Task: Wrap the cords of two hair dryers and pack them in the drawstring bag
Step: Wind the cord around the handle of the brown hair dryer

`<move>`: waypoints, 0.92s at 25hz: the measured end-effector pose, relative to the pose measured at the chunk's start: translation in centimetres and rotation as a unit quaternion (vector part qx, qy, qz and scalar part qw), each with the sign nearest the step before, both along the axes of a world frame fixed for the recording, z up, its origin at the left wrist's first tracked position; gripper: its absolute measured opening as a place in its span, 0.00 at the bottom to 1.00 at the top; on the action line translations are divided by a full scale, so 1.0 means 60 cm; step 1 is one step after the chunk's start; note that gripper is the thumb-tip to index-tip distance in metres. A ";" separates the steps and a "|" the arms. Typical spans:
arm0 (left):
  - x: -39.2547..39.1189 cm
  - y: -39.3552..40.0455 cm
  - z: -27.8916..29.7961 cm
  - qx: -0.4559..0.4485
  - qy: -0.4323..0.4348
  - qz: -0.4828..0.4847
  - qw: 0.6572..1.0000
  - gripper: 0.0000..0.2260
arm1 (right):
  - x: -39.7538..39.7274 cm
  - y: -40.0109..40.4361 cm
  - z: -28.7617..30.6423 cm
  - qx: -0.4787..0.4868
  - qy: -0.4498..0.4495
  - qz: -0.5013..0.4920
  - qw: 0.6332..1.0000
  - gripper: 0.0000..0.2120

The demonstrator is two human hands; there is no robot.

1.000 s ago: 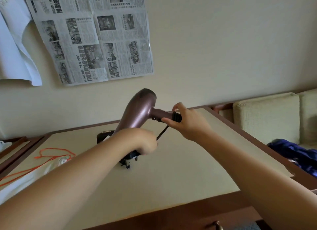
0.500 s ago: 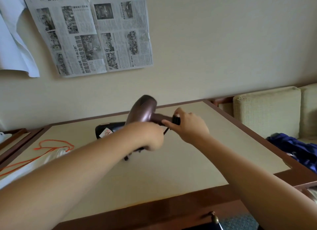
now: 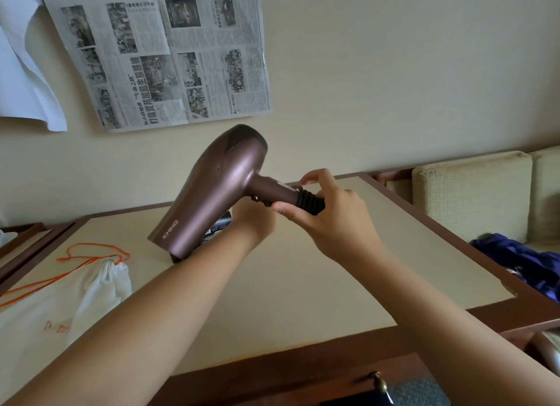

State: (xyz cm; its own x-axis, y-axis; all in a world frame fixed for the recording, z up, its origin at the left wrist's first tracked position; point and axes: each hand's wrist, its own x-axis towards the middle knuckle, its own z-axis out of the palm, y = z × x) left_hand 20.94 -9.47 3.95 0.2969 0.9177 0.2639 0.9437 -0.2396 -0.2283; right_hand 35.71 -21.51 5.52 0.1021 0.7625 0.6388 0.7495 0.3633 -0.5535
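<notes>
Centrally, the mauve hair dryer (image 3: 212,190) is held above the counter (image 3: 303,284); its ribbed handle end is pinched by the right hand (image 3: 327,211). The left hand (image 3: 254,221) is curled beneath the handle, its fingers hidden. Leftward, the drawstring bag (image 3: 60,299) is laid flat.

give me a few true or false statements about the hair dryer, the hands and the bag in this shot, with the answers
1. The right hand grips the purple hair dryer at the black ribbed end of its handle. True.
2. The purple hair dryer is already inside the drawstring bag. False: it is held above the table, outside the bag.
3. The drawstring bag is white with an orange cord and lies on the left of the table. True.
4. The left hand rests flat on the bag. False: it is up under the dryer's handle, away from the bag.
5. A newspaper hangs on the wall behind the table. True.
6. The blue cloth lies on the table beside the bag. False: it is off to the right, by the cushions.
</notes>
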 end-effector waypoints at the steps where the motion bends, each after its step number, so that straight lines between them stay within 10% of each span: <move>1: 0.001 -0.004 0.012 0.018 0.022 0.005 1.000 0.15 | 0.005 -0.001 0.005 0.003 0.006 -0.003 1.000 0.34; 7: 0.011 -0.117 -0.011 -0.125 0.039 -0.029 0.991 0.12 | 0.062 0.051 0.005 0.048 -0.072 -0.104 0.991 0.28; 14: 0.024 -0.126 0.142 -0.031 0.137 -0.203 0.969 0.14 | 0.040 0.071 -0.078 -0.076 -0.105 -0.020 0.991 0.30; 23: 0.021 0.013 0.154 -0.310 0.021 -0.223 0.924 0.16 | 0.033 0.037 -0.093 -0.125 -0.110 0.054 0.985 0.25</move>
State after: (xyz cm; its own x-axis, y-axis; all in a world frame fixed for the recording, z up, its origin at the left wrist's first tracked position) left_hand 22.18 -8.67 13.19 0.6807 0.6716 -0.2925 0.7123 -0.7001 0.0500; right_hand 37.66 -19.28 -0.05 -0.1075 0.8977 0.4274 0.8257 0.3200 -0.4646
